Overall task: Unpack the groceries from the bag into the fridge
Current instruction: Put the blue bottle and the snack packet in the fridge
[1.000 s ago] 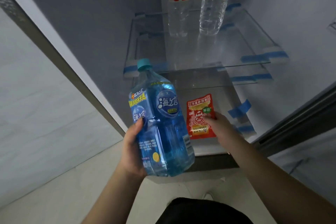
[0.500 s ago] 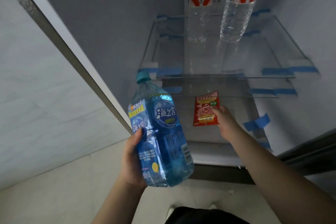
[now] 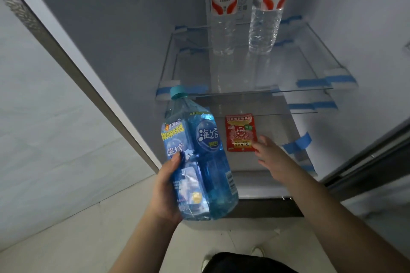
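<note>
Left hand [image 3: 165, 186] grips blue bottle [image 3: 199, 162] — right hand [image 3: 269, 153] beside red packet [image 3: 240, 132].

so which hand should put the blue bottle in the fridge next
Probably the left hand: it already grips the blue bottle just outside the fridge. The right hand is open beside the red packet, holding nothing.

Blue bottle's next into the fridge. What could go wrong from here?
1. The big blue plastic drink bottle is gripped by the left hand alone, low on its body and tilted; it may slip.
2. The front edge of the glass shelf sits right by the bottle's teal cap, so lifting it in could knock the glass.
3. The two clear water bottles stand upright near the back of that shelf; a shove could topple them.
</note>
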Motion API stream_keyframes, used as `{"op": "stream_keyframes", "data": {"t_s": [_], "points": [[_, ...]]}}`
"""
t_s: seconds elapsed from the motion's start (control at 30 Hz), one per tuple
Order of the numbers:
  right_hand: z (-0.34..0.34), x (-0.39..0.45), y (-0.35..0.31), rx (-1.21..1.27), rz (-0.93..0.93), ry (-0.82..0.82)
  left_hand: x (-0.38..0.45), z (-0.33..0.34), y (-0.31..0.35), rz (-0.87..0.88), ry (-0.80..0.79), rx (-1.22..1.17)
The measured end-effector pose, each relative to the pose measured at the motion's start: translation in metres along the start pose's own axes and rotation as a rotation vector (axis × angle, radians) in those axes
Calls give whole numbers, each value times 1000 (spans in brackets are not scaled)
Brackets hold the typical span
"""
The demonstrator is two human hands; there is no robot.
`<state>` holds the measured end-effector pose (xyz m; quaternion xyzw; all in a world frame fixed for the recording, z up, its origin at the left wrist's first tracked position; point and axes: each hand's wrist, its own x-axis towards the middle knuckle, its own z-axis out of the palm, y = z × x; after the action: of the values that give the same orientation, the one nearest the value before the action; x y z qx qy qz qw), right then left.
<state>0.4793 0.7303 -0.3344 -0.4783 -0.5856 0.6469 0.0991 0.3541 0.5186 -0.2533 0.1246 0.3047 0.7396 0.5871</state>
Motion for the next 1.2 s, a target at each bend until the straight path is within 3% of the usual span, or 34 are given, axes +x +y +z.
{"op": "stream_keyframes", "data": {"t_s": [0.27, 0.47, 0.63, 0.87, 1.07, 1.2], "points": [[-6, -79, -43, 75, -182, -104, 18, 17, 8, 50, 96, 255], [-9, -122, -79, 140, -364, -63, 29, 42, 19, 121, 35, 408], [-7, -146, -97, 29, -576, -71, 43, 69, 27, 254, 6, 538], [3, -147, -117, -113, -771, 11, 64, 99, 48, 427, -73, 779], [-2, -122, -128, -20, -876, 95, 86, 115, 68, 493, -234, 942], [-7, -105, -135, 26, -913, 117, 101, 120, 82, 515, -229, 1090]]}}
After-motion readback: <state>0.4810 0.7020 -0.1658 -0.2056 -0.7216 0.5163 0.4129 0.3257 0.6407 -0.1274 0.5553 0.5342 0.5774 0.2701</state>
